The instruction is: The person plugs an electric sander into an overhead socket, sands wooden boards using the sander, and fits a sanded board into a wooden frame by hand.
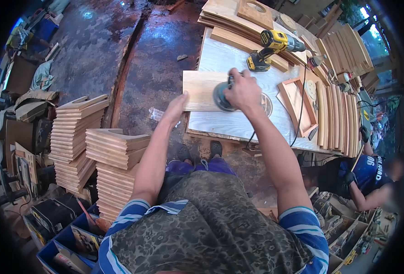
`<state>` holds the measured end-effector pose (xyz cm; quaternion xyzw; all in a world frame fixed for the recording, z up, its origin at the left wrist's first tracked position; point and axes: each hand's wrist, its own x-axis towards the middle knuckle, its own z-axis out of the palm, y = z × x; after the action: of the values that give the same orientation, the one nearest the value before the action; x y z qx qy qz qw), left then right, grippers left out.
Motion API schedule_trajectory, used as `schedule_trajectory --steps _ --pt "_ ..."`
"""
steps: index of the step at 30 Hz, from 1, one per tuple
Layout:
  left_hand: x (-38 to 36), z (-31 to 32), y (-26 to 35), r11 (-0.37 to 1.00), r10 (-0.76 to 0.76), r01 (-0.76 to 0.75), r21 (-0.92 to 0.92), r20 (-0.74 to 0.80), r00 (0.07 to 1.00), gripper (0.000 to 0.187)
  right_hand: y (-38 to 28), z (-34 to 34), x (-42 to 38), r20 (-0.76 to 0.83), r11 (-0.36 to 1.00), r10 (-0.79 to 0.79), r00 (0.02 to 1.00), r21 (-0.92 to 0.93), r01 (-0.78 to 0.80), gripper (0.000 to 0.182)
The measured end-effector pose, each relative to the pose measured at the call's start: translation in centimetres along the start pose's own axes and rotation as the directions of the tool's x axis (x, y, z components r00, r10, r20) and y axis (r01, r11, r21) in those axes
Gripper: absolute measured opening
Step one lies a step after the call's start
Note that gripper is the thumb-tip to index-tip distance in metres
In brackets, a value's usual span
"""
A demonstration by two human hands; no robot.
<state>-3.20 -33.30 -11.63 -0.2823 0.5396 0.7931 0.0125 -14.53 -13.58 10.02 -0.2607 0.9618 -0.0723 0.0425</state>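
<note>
The right hand [244, 89] grips a round sander [222, 97], pressing it onto a flat wooden board [201, 90]. The left hand [176, 108], fingers open, rests against the board's near edge, grasping nothing. The board lies on the tabletop [238, 122], overhanging its left side. A yellow drill [270, 48] sits beyond; stacked boards [115, 148] stand left.

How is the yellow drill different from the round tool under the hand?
The drill is yellow and black; the sander is dark and round. The drill lies untouched on the table; the right hand grips the sander on a board, which the left hand steadies. Both are power tools.
</note>
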Motion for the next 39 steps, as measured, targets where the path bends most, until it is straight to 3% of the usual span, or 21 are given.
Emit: schedule_trajectory --steps 2,4,6,10,12,19,21,22,24,25,27,28,30,31,32,34,35,36,37,38,39 --pt "-0.2 0.4 0.9 0.996 0.023 -0.024 0.08 0.011 1.0 0.056 2.4 -0.3 -0.2 -0.057 0.999 0.034 0.998 0.003 -0.034 0.048" --pt "-0.2 0.8 1.5 0.986 0.05 -0.054 0.16 0.027 0.998 0.046 4.1 -1.0 -1.0 -0.017 0.989 0.145 0.989 -0.003 -0.145 0.049" --pt "-0.2 1.3 2.4 0.944 0.101 -0.085 0.319 -0.035 0.994 0.037 5.9 -1.0 -1.6 -0.042 0.988 0.156 0.987 0.005 -0.155 0.049" --pt "-2.0 1.5 4.2 0.923 0.1 -0.073 0.378 -0.052 0.994 0.038 7.7 -2.3 -3.7 0.014 0.987 0.16 0.987 -0.004 -0.16 0.049" --pt "-3.2 1.3 4.9 0.86 0.277 -0.228 0.457 -0.042 0.96 0.036 9.1 -3.5 -5.0 -0.056 0.991 0.13 0.99 -0.001 -0.131 0.049" --pt "-8.2 1.6 6.8 0.805 0.39 -0.354 0.476 0.025 0.921 0.027 11.1 -15.2 -13.0 -0.185 0.993 0.078 0.98 0.101 -0.06 0.053" --pt "-9.6 2.6 7.8 0.646 0.631 -0.609 0.46 0.128 0.765 0.025 11.2 -18.0 -15.6 -0.213 0.988 0.048 0.976 0.155 -0.015 0.053" --pt "-10.3 3.4 8.2 0.648 0.625 -0.606 0.461 0.132 0.769 0.025 10.9 -19.3 -16.7 -0.214 0.983 0.061 0.975 0.18 -0.022 0.053" --pt "-11.2 5.1 8.7 0.504 0.754 -0.746 0.435 0.2 0.625 0.018 10.5 -20.7 -18.0 -0.211 0.983 0.099 0.973 0.173 -0.063 0.056" --pt "-10.7 5.1 8.0 0.508 0.748 -0.748 0.428 0.212 0.629 0.018 10.4 -21.0 -18.4 -0.227 0.986 0.075 0.971 0.164 -0.038 0.056" --pt "-8.7 4.0 5.9 0.162 0.81 -0.826 0.539 0.405 0.423 0.02 10.1 -20.7 -18.7 -0.251 0.991 0.027 0.968 0.132 0.007 0.054" --pt "-8.6 3.6 5.4 0.169 0.803 -0.829 0.533 0.413 0.429 0.02 9.8 -19.9 -18.6 -0.245 0.991 0.04 0.969 0.134 -0.007 0.054" --pt "-8.0 2.4 4.5 -0.042 0.78 -0.725 0.687 0.476 0.406 0.019 9.6 -17.8 -18.0 -0.224 0.988 -0.016 0.975 0.148 0.05 0.053" --pt "-7.6 1.4 4.3 -0.098 0.73 -0.686 0.721 0.521 0.443 0.027 9.4 -16.6 -17.5 -0.173 0.989 0.005 0.985 0.147 0.021 0.052" --pt "-7.4 0.7 3.9 -0.098 0.73 -0.687 0.72 0.521 0.442 0.027 9.1 -15.4 -16.9 -0.153 0.989 0.014 0.988 0.15 0.009 0.052" --pt "-8.6 0.0 4.5 0.038 0.694 -0.506 0.862 0.341 0.634 0.049 8.8 -12.6 -15.4 -0.13 0.982 -0.01 0.992 0.183 0.034 0.052" --pt "-9.2 -0.8 4.7 0.168 0.657 -0.462 0.871 0.25 0.711 0.059 8.4 -11.5 -14.5 -0.11 0.983 -0.006 0.994 0.182 0.026 0.052" --pt "-8.7 -1.4 3.7 0.168 0.653 -0.455 0.874 0.247 0.715 0.059 7.9 -10.3 -13.7 -0.087 0.983 0.001 0.996 0.182 0.015 0.051" --pt "-7.8 -1.9 2.2 0.635 0.572 -0.399 0.661 -0.056 0.818 0.058 7.5 -9.0 -12.9 -0.116 0.985 -0.046 0.992 0.162 0.064 0.05" --pt "-6.9 -2.5 0.9 0.928 0.34 -0.272 0.253 -0.279 0.898 0.058 7.1 -7.9 -11.7 -0.111 0.984 -0.046 0.993 0.165 0.064 0.05" --pt "-7.0 -1.5 0.9 0.932 0.329 -0.261 0.253 -0.282 0.901 0.058 6.9 -6.8 -10.5 -0.094 0.989 -0.065 0.993 0.13 0.077 0.05"
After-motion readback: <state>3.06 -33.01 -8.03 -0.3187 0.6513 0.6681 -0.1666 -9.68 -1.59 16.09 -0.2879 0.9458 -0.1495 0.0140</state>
